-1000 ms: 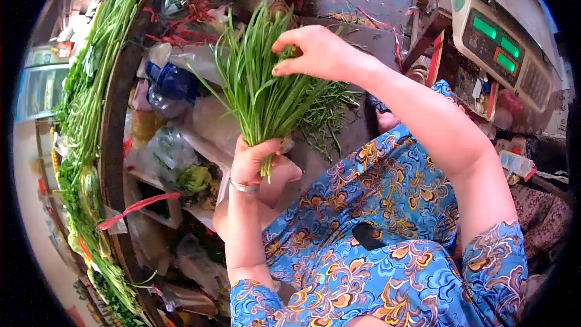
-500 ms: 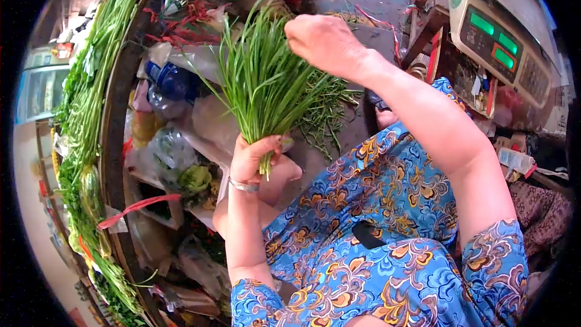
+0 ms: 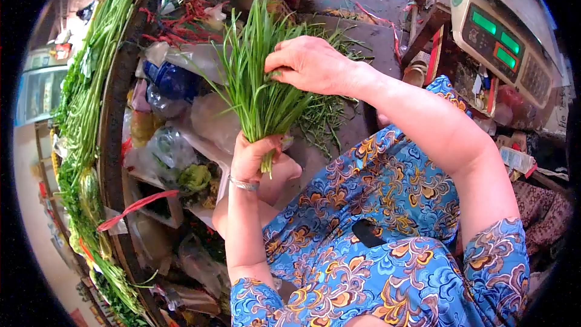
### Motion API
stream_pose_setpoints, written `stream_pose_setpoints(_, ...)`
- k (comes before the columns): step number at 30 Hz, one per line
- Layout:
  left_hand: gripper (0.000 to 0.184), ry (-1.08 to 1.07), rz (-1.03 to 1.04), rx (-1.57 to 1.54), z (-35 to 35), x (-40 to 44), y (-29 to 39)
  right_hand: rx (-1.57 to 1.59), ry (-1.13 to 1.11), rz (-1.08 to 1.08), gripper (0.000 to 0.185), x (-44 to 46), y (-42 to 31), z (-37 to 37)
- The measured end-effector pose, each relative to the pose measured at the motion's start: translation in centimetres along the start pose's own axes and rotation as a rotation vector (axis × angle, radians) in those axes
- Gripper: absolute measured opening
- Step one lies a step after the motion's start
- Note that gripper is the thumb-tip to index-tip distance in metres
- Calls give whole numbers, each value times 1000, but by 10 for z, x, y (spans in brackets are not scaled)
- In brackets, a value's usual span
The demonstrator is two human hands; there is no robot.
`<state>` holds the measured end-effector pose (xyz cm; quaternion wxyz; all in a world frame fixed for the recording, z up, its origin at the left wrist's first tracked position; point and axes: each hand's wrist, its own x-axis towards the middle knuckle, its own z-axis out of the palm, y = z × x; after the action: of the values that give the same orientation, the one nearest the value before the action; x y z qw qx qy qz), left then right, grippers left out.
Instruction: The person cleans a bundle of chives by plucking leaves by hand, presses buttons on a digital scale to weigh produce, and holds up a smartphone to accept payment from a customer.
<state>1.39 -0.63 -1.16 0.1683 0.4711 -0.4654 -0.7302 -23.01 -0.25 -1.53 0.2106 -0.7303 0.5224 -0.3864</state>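
Note:
My left hand (image 3: pixel 255 156), with a silver band on its wrist, is wrapped around the lower ends of a bunch of green chives (image 3: pixel 257 85). The long blades fan upward and their short ends poke out below the fist. At the bunch's upper right side is my right hand (image 3: pixel 311 63), its thumb and fingers pinched on some chive blades. Behind the bunch, loose green trimmings (image 3: pixel 324 121) lie scattered on a dark surface.
A scale with lit green displays (image 3: pixel 496 39) stands at upper right. Long green stalks (image 3: pixel 91 103) line a dark ledge on the left. Red ties (image 3: pixel 181 24), a blue plastic container (image 3: pixel 172 79) and a clear bag (image 3: pixel 172 148) sit beyond the left hand.
My right hand has moved left and down from the bunch's upper right edge onto its blades. My left hand has stayed in place, still holding the chives.

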Motion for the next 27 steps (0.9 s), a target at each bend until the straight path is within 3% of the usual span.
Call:
stream_pose_setpoints(2, 15, 1, -3, 1, 1, 0, 1, -99, 136, -29, 16, -1, -1, -2)
stream_pose_setpoints(5, 14, -12, -18, -11, 3, 0, 3, -275, 88, 86, 13, -1, 3, 6)
stream_pose_setpoints(9, 14, -18, -28, -31, 2, -3, 6, -327, 227, 119, 13, 5, 13, -1)
stream_pose_setpoints(11, 14, -39, -22, -35, -2, -5, 4, -495, 425, 180, 13, 10, 31, -9)
stream_pose_setpoints(13, 15, -62, -14, -39, -5, -5, 1, -355, 498, 146, 16, 10, 32, -35)
stream_pose_setpoints(15, 20, -18, -23, -33, -7, -4, 0, -106, 482, -3, 18, 10, 27, -33)
stream_pose_setpoints(17, 20, -22, -45, -32, -8, -1, 2, 53, 318, -28, 19, 7, 15, -24)
stream_pose_setpoints(23, 19, -6, -81, -67, -2, -2, 6, 1, 57, 123, 30, 2, 7, -12)
stream_pose_setpoints(24, 20, -8, -94, -53, -1, -1, 6, -38, 65, 74, 34, 2, 6, -7)
stream_pose_setpoints(27, 19, -38, -55, -117, 1, -1, 4, -75, -18, -7, 24, -3, 2, 7)
